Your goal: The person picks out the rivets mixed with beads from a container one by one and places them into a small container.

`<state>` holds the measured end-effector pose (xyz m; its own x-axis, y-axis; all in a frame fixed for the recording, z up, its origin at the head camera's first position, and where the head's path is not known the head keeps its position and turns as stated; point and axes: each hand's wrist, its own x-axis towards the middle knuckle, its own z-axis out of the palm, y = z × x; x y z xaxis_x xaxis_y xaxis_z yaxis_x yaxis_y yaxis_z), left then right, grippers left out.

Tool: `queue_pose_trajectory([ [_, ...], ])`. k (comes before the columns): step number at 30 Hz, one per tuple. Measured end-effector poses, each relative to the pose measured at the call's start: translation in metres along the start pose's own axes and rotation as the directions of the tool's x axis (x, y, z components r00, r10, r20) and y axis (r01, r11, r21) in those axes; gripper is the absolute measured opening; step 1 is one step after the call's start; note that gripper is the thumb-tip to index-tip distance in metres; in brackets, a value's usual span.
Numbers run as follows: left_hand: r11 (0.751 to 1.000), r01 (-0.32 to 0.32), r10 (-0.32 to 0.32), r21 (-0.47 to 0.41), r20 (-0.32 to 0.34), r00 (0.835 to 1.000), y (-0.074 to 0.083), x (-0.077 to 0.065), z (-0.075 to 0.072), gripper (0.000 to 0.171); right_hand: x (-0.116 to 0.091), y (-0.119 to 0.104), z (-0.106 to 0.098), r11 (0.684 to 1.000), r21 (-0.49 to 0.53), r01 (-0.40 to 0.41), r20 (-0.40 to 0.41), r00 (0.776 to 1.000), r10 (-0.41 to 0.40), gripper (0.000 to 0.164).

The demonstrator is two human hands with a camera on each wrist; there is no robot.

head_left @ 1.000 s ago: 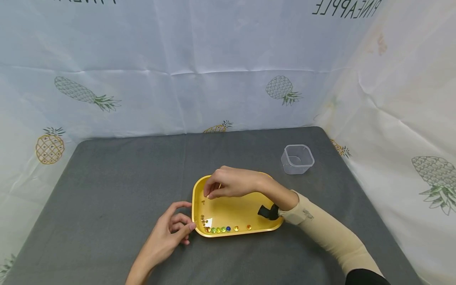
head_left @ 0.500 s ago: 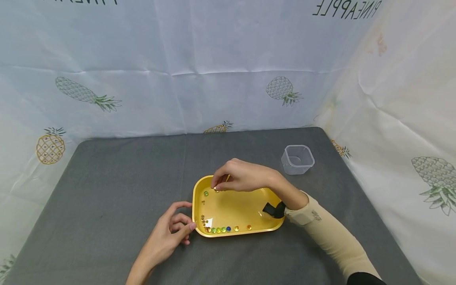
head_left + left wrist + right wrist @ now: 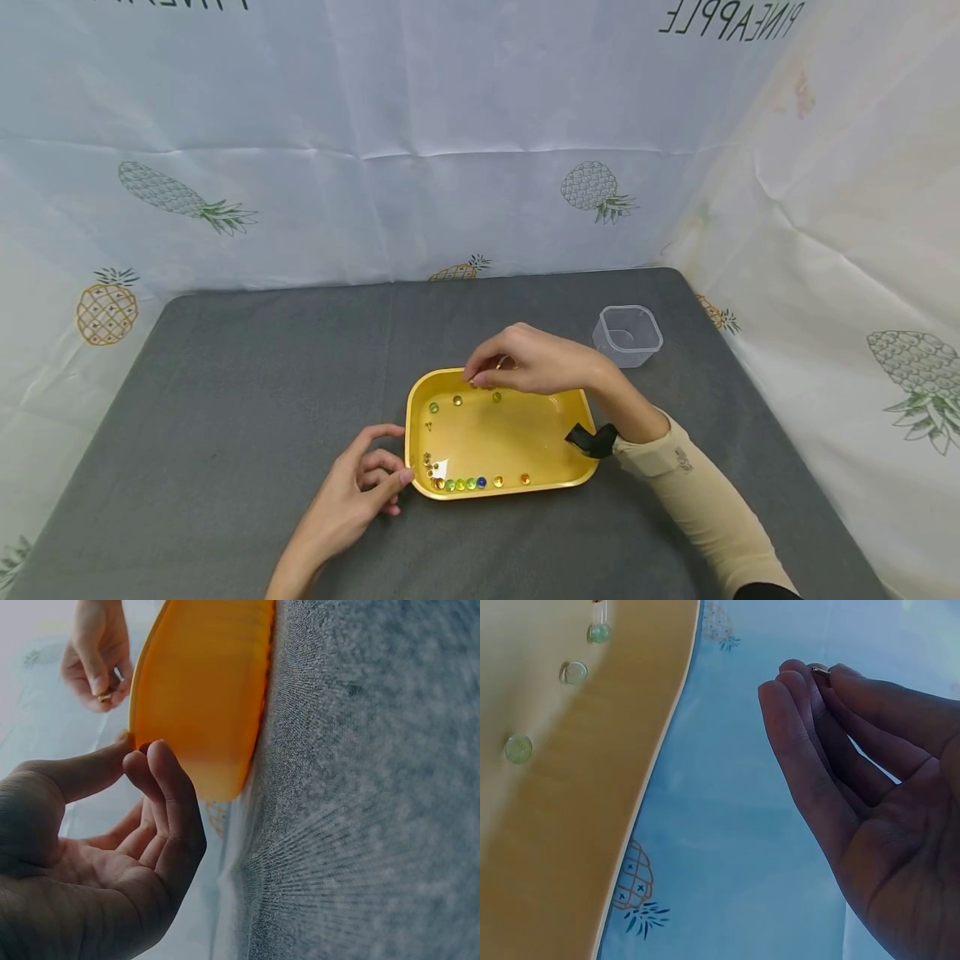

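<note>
My left hand (image 3: 360,483) pinches the left end of the yellow tray (image 3: 510,485); in the left wrist view the thumb sits on the rim and fingertips touch the outer wall. Above the tray's far side, my right hand (image 3: 536,358) holds a tiny gold-coloured metal piece (image 3: 820,671) between thumb and fingertips; its exact kind is too small to tell. Green marbles (image 3: 434,407) lie spaced along the far side of the tray. Along the near side runs a row of coloured marbles, including a blue marble (image 3: 482,482). Small gold pieces (image 3: 427,458) cluster in the near left corner.
A clear plastic container (image 3: 627,335) stands behind the tray to the right. The dark grey table (image 3: 262,400) meets a pineapple-print cloth (image 3: 450,208) at the back. A black strap (image 3: 592,440) hangs from the right wrist over the tray.
My right hand has moved right and away from the tray's left end, still pinching the small gold piece. Green marbles it covered now show. The left hand has stayed in place.
</note>
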<state>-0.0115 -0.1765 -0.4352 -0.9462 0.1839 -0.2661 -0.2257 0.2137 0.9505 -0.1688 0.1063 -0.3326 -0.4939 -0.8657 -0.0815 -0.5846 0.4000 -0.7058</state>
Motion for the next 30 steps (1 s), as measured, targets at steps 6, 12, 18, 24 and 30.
queue_pose_trajectory([
  [6, 1.000, -0.001, 0.001, -0.001, -0.001, 1.000, 0.000, 0.000, 0.000, 0.058, -0.009, 0.005, -0.005, 1.000, 0.011, 0.012, -0.046, 0.999, -0.011, 0.017],
  [12, 1.000, -0.002, 0.002, -0.001, -0.002, 1.000, 0.000, 0.000, 0.000, 0.058, -0.019, 0.006, -0.012, 1.000, 0.016, 0.008, -0.090, 0.996, -0.007, 0.017],
  [18, 1.000, -0.005, 0.005, -0.004, 0.002, 1.000, 0.000, 0.000, 0.000, 0.058, -0.029, 0.008, -0.018, 0.999, 0.034, -0.033, -0.130, 0.991, 0.038, 0.020],
  [24, 1.000, -0.003, 0.003, -0.007, 0.002, 1.000, 0.000, -0.001, 0.000, 0.059, -0.037, 0.012, -0.021, 0.998, 0.034, -0.043, -0.162, 0.986, 0.048, 0.020],
  [30, 1.000, 0.001, -0.001, -0.005, -0.001, 1.000, 0.000, -0.001, 0.000, 0.059, -0.043, 0.017, -0.022, 0.998, 0.046, -0.044, -0.176, 0.983, 0.052, 0.020],
])
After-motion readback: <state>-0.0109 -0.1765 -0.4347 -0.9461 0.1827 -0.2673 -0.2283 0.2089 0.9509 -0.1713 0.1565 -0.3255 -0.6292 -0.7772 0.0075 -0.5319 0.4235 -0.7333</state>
